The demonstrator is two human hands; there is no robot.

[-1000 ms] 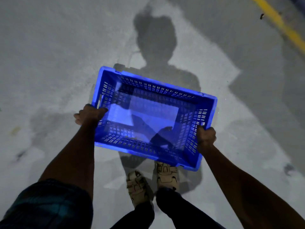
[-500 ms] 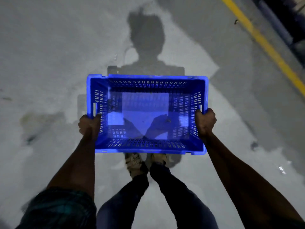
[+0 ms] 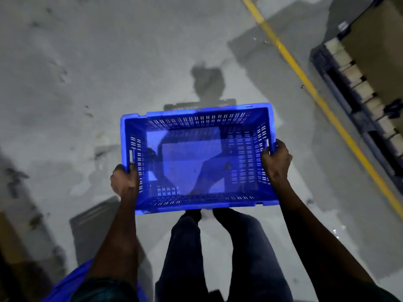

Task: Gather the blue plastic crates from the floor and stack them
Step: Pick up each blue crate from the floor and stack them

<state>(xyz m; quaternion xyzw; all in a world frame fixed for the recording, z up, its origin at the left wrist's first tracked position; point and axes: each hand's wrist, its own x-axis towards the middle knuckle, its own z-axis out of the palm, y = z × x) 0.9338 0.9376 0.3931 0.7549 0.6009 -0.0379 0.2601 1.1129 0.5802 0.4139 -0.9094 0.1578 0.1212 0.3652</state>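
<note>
I hold an empty blue plastic crate (image 3: 196,118) with slotted walls in front of my waist, above the grey floor. My left hand (image 3: 124,182) grips its left short rim near the front corner. My right hand (image 3: 275,160) grips the right short rim. The crate is open side up and roughly level. A second blue crate's corner (image 3: 67,284) shows at the bottom left, behind my left arm, mostly hidden.
A yellow floor line (image 3: 309,88) runs diagonally at the right. Beyond it lies a dark pallet with a stacked load (image 3: 359,83) at the top right. My legs (image 3: 218,247) are below the crate. A brown object (image 3: 8,240) edges in at the left.
The view has swung right while I carry the crate: the yellow line and pallet have come further into view. The crate has levelled from a tilt. Both hands keep their grip.
</note>
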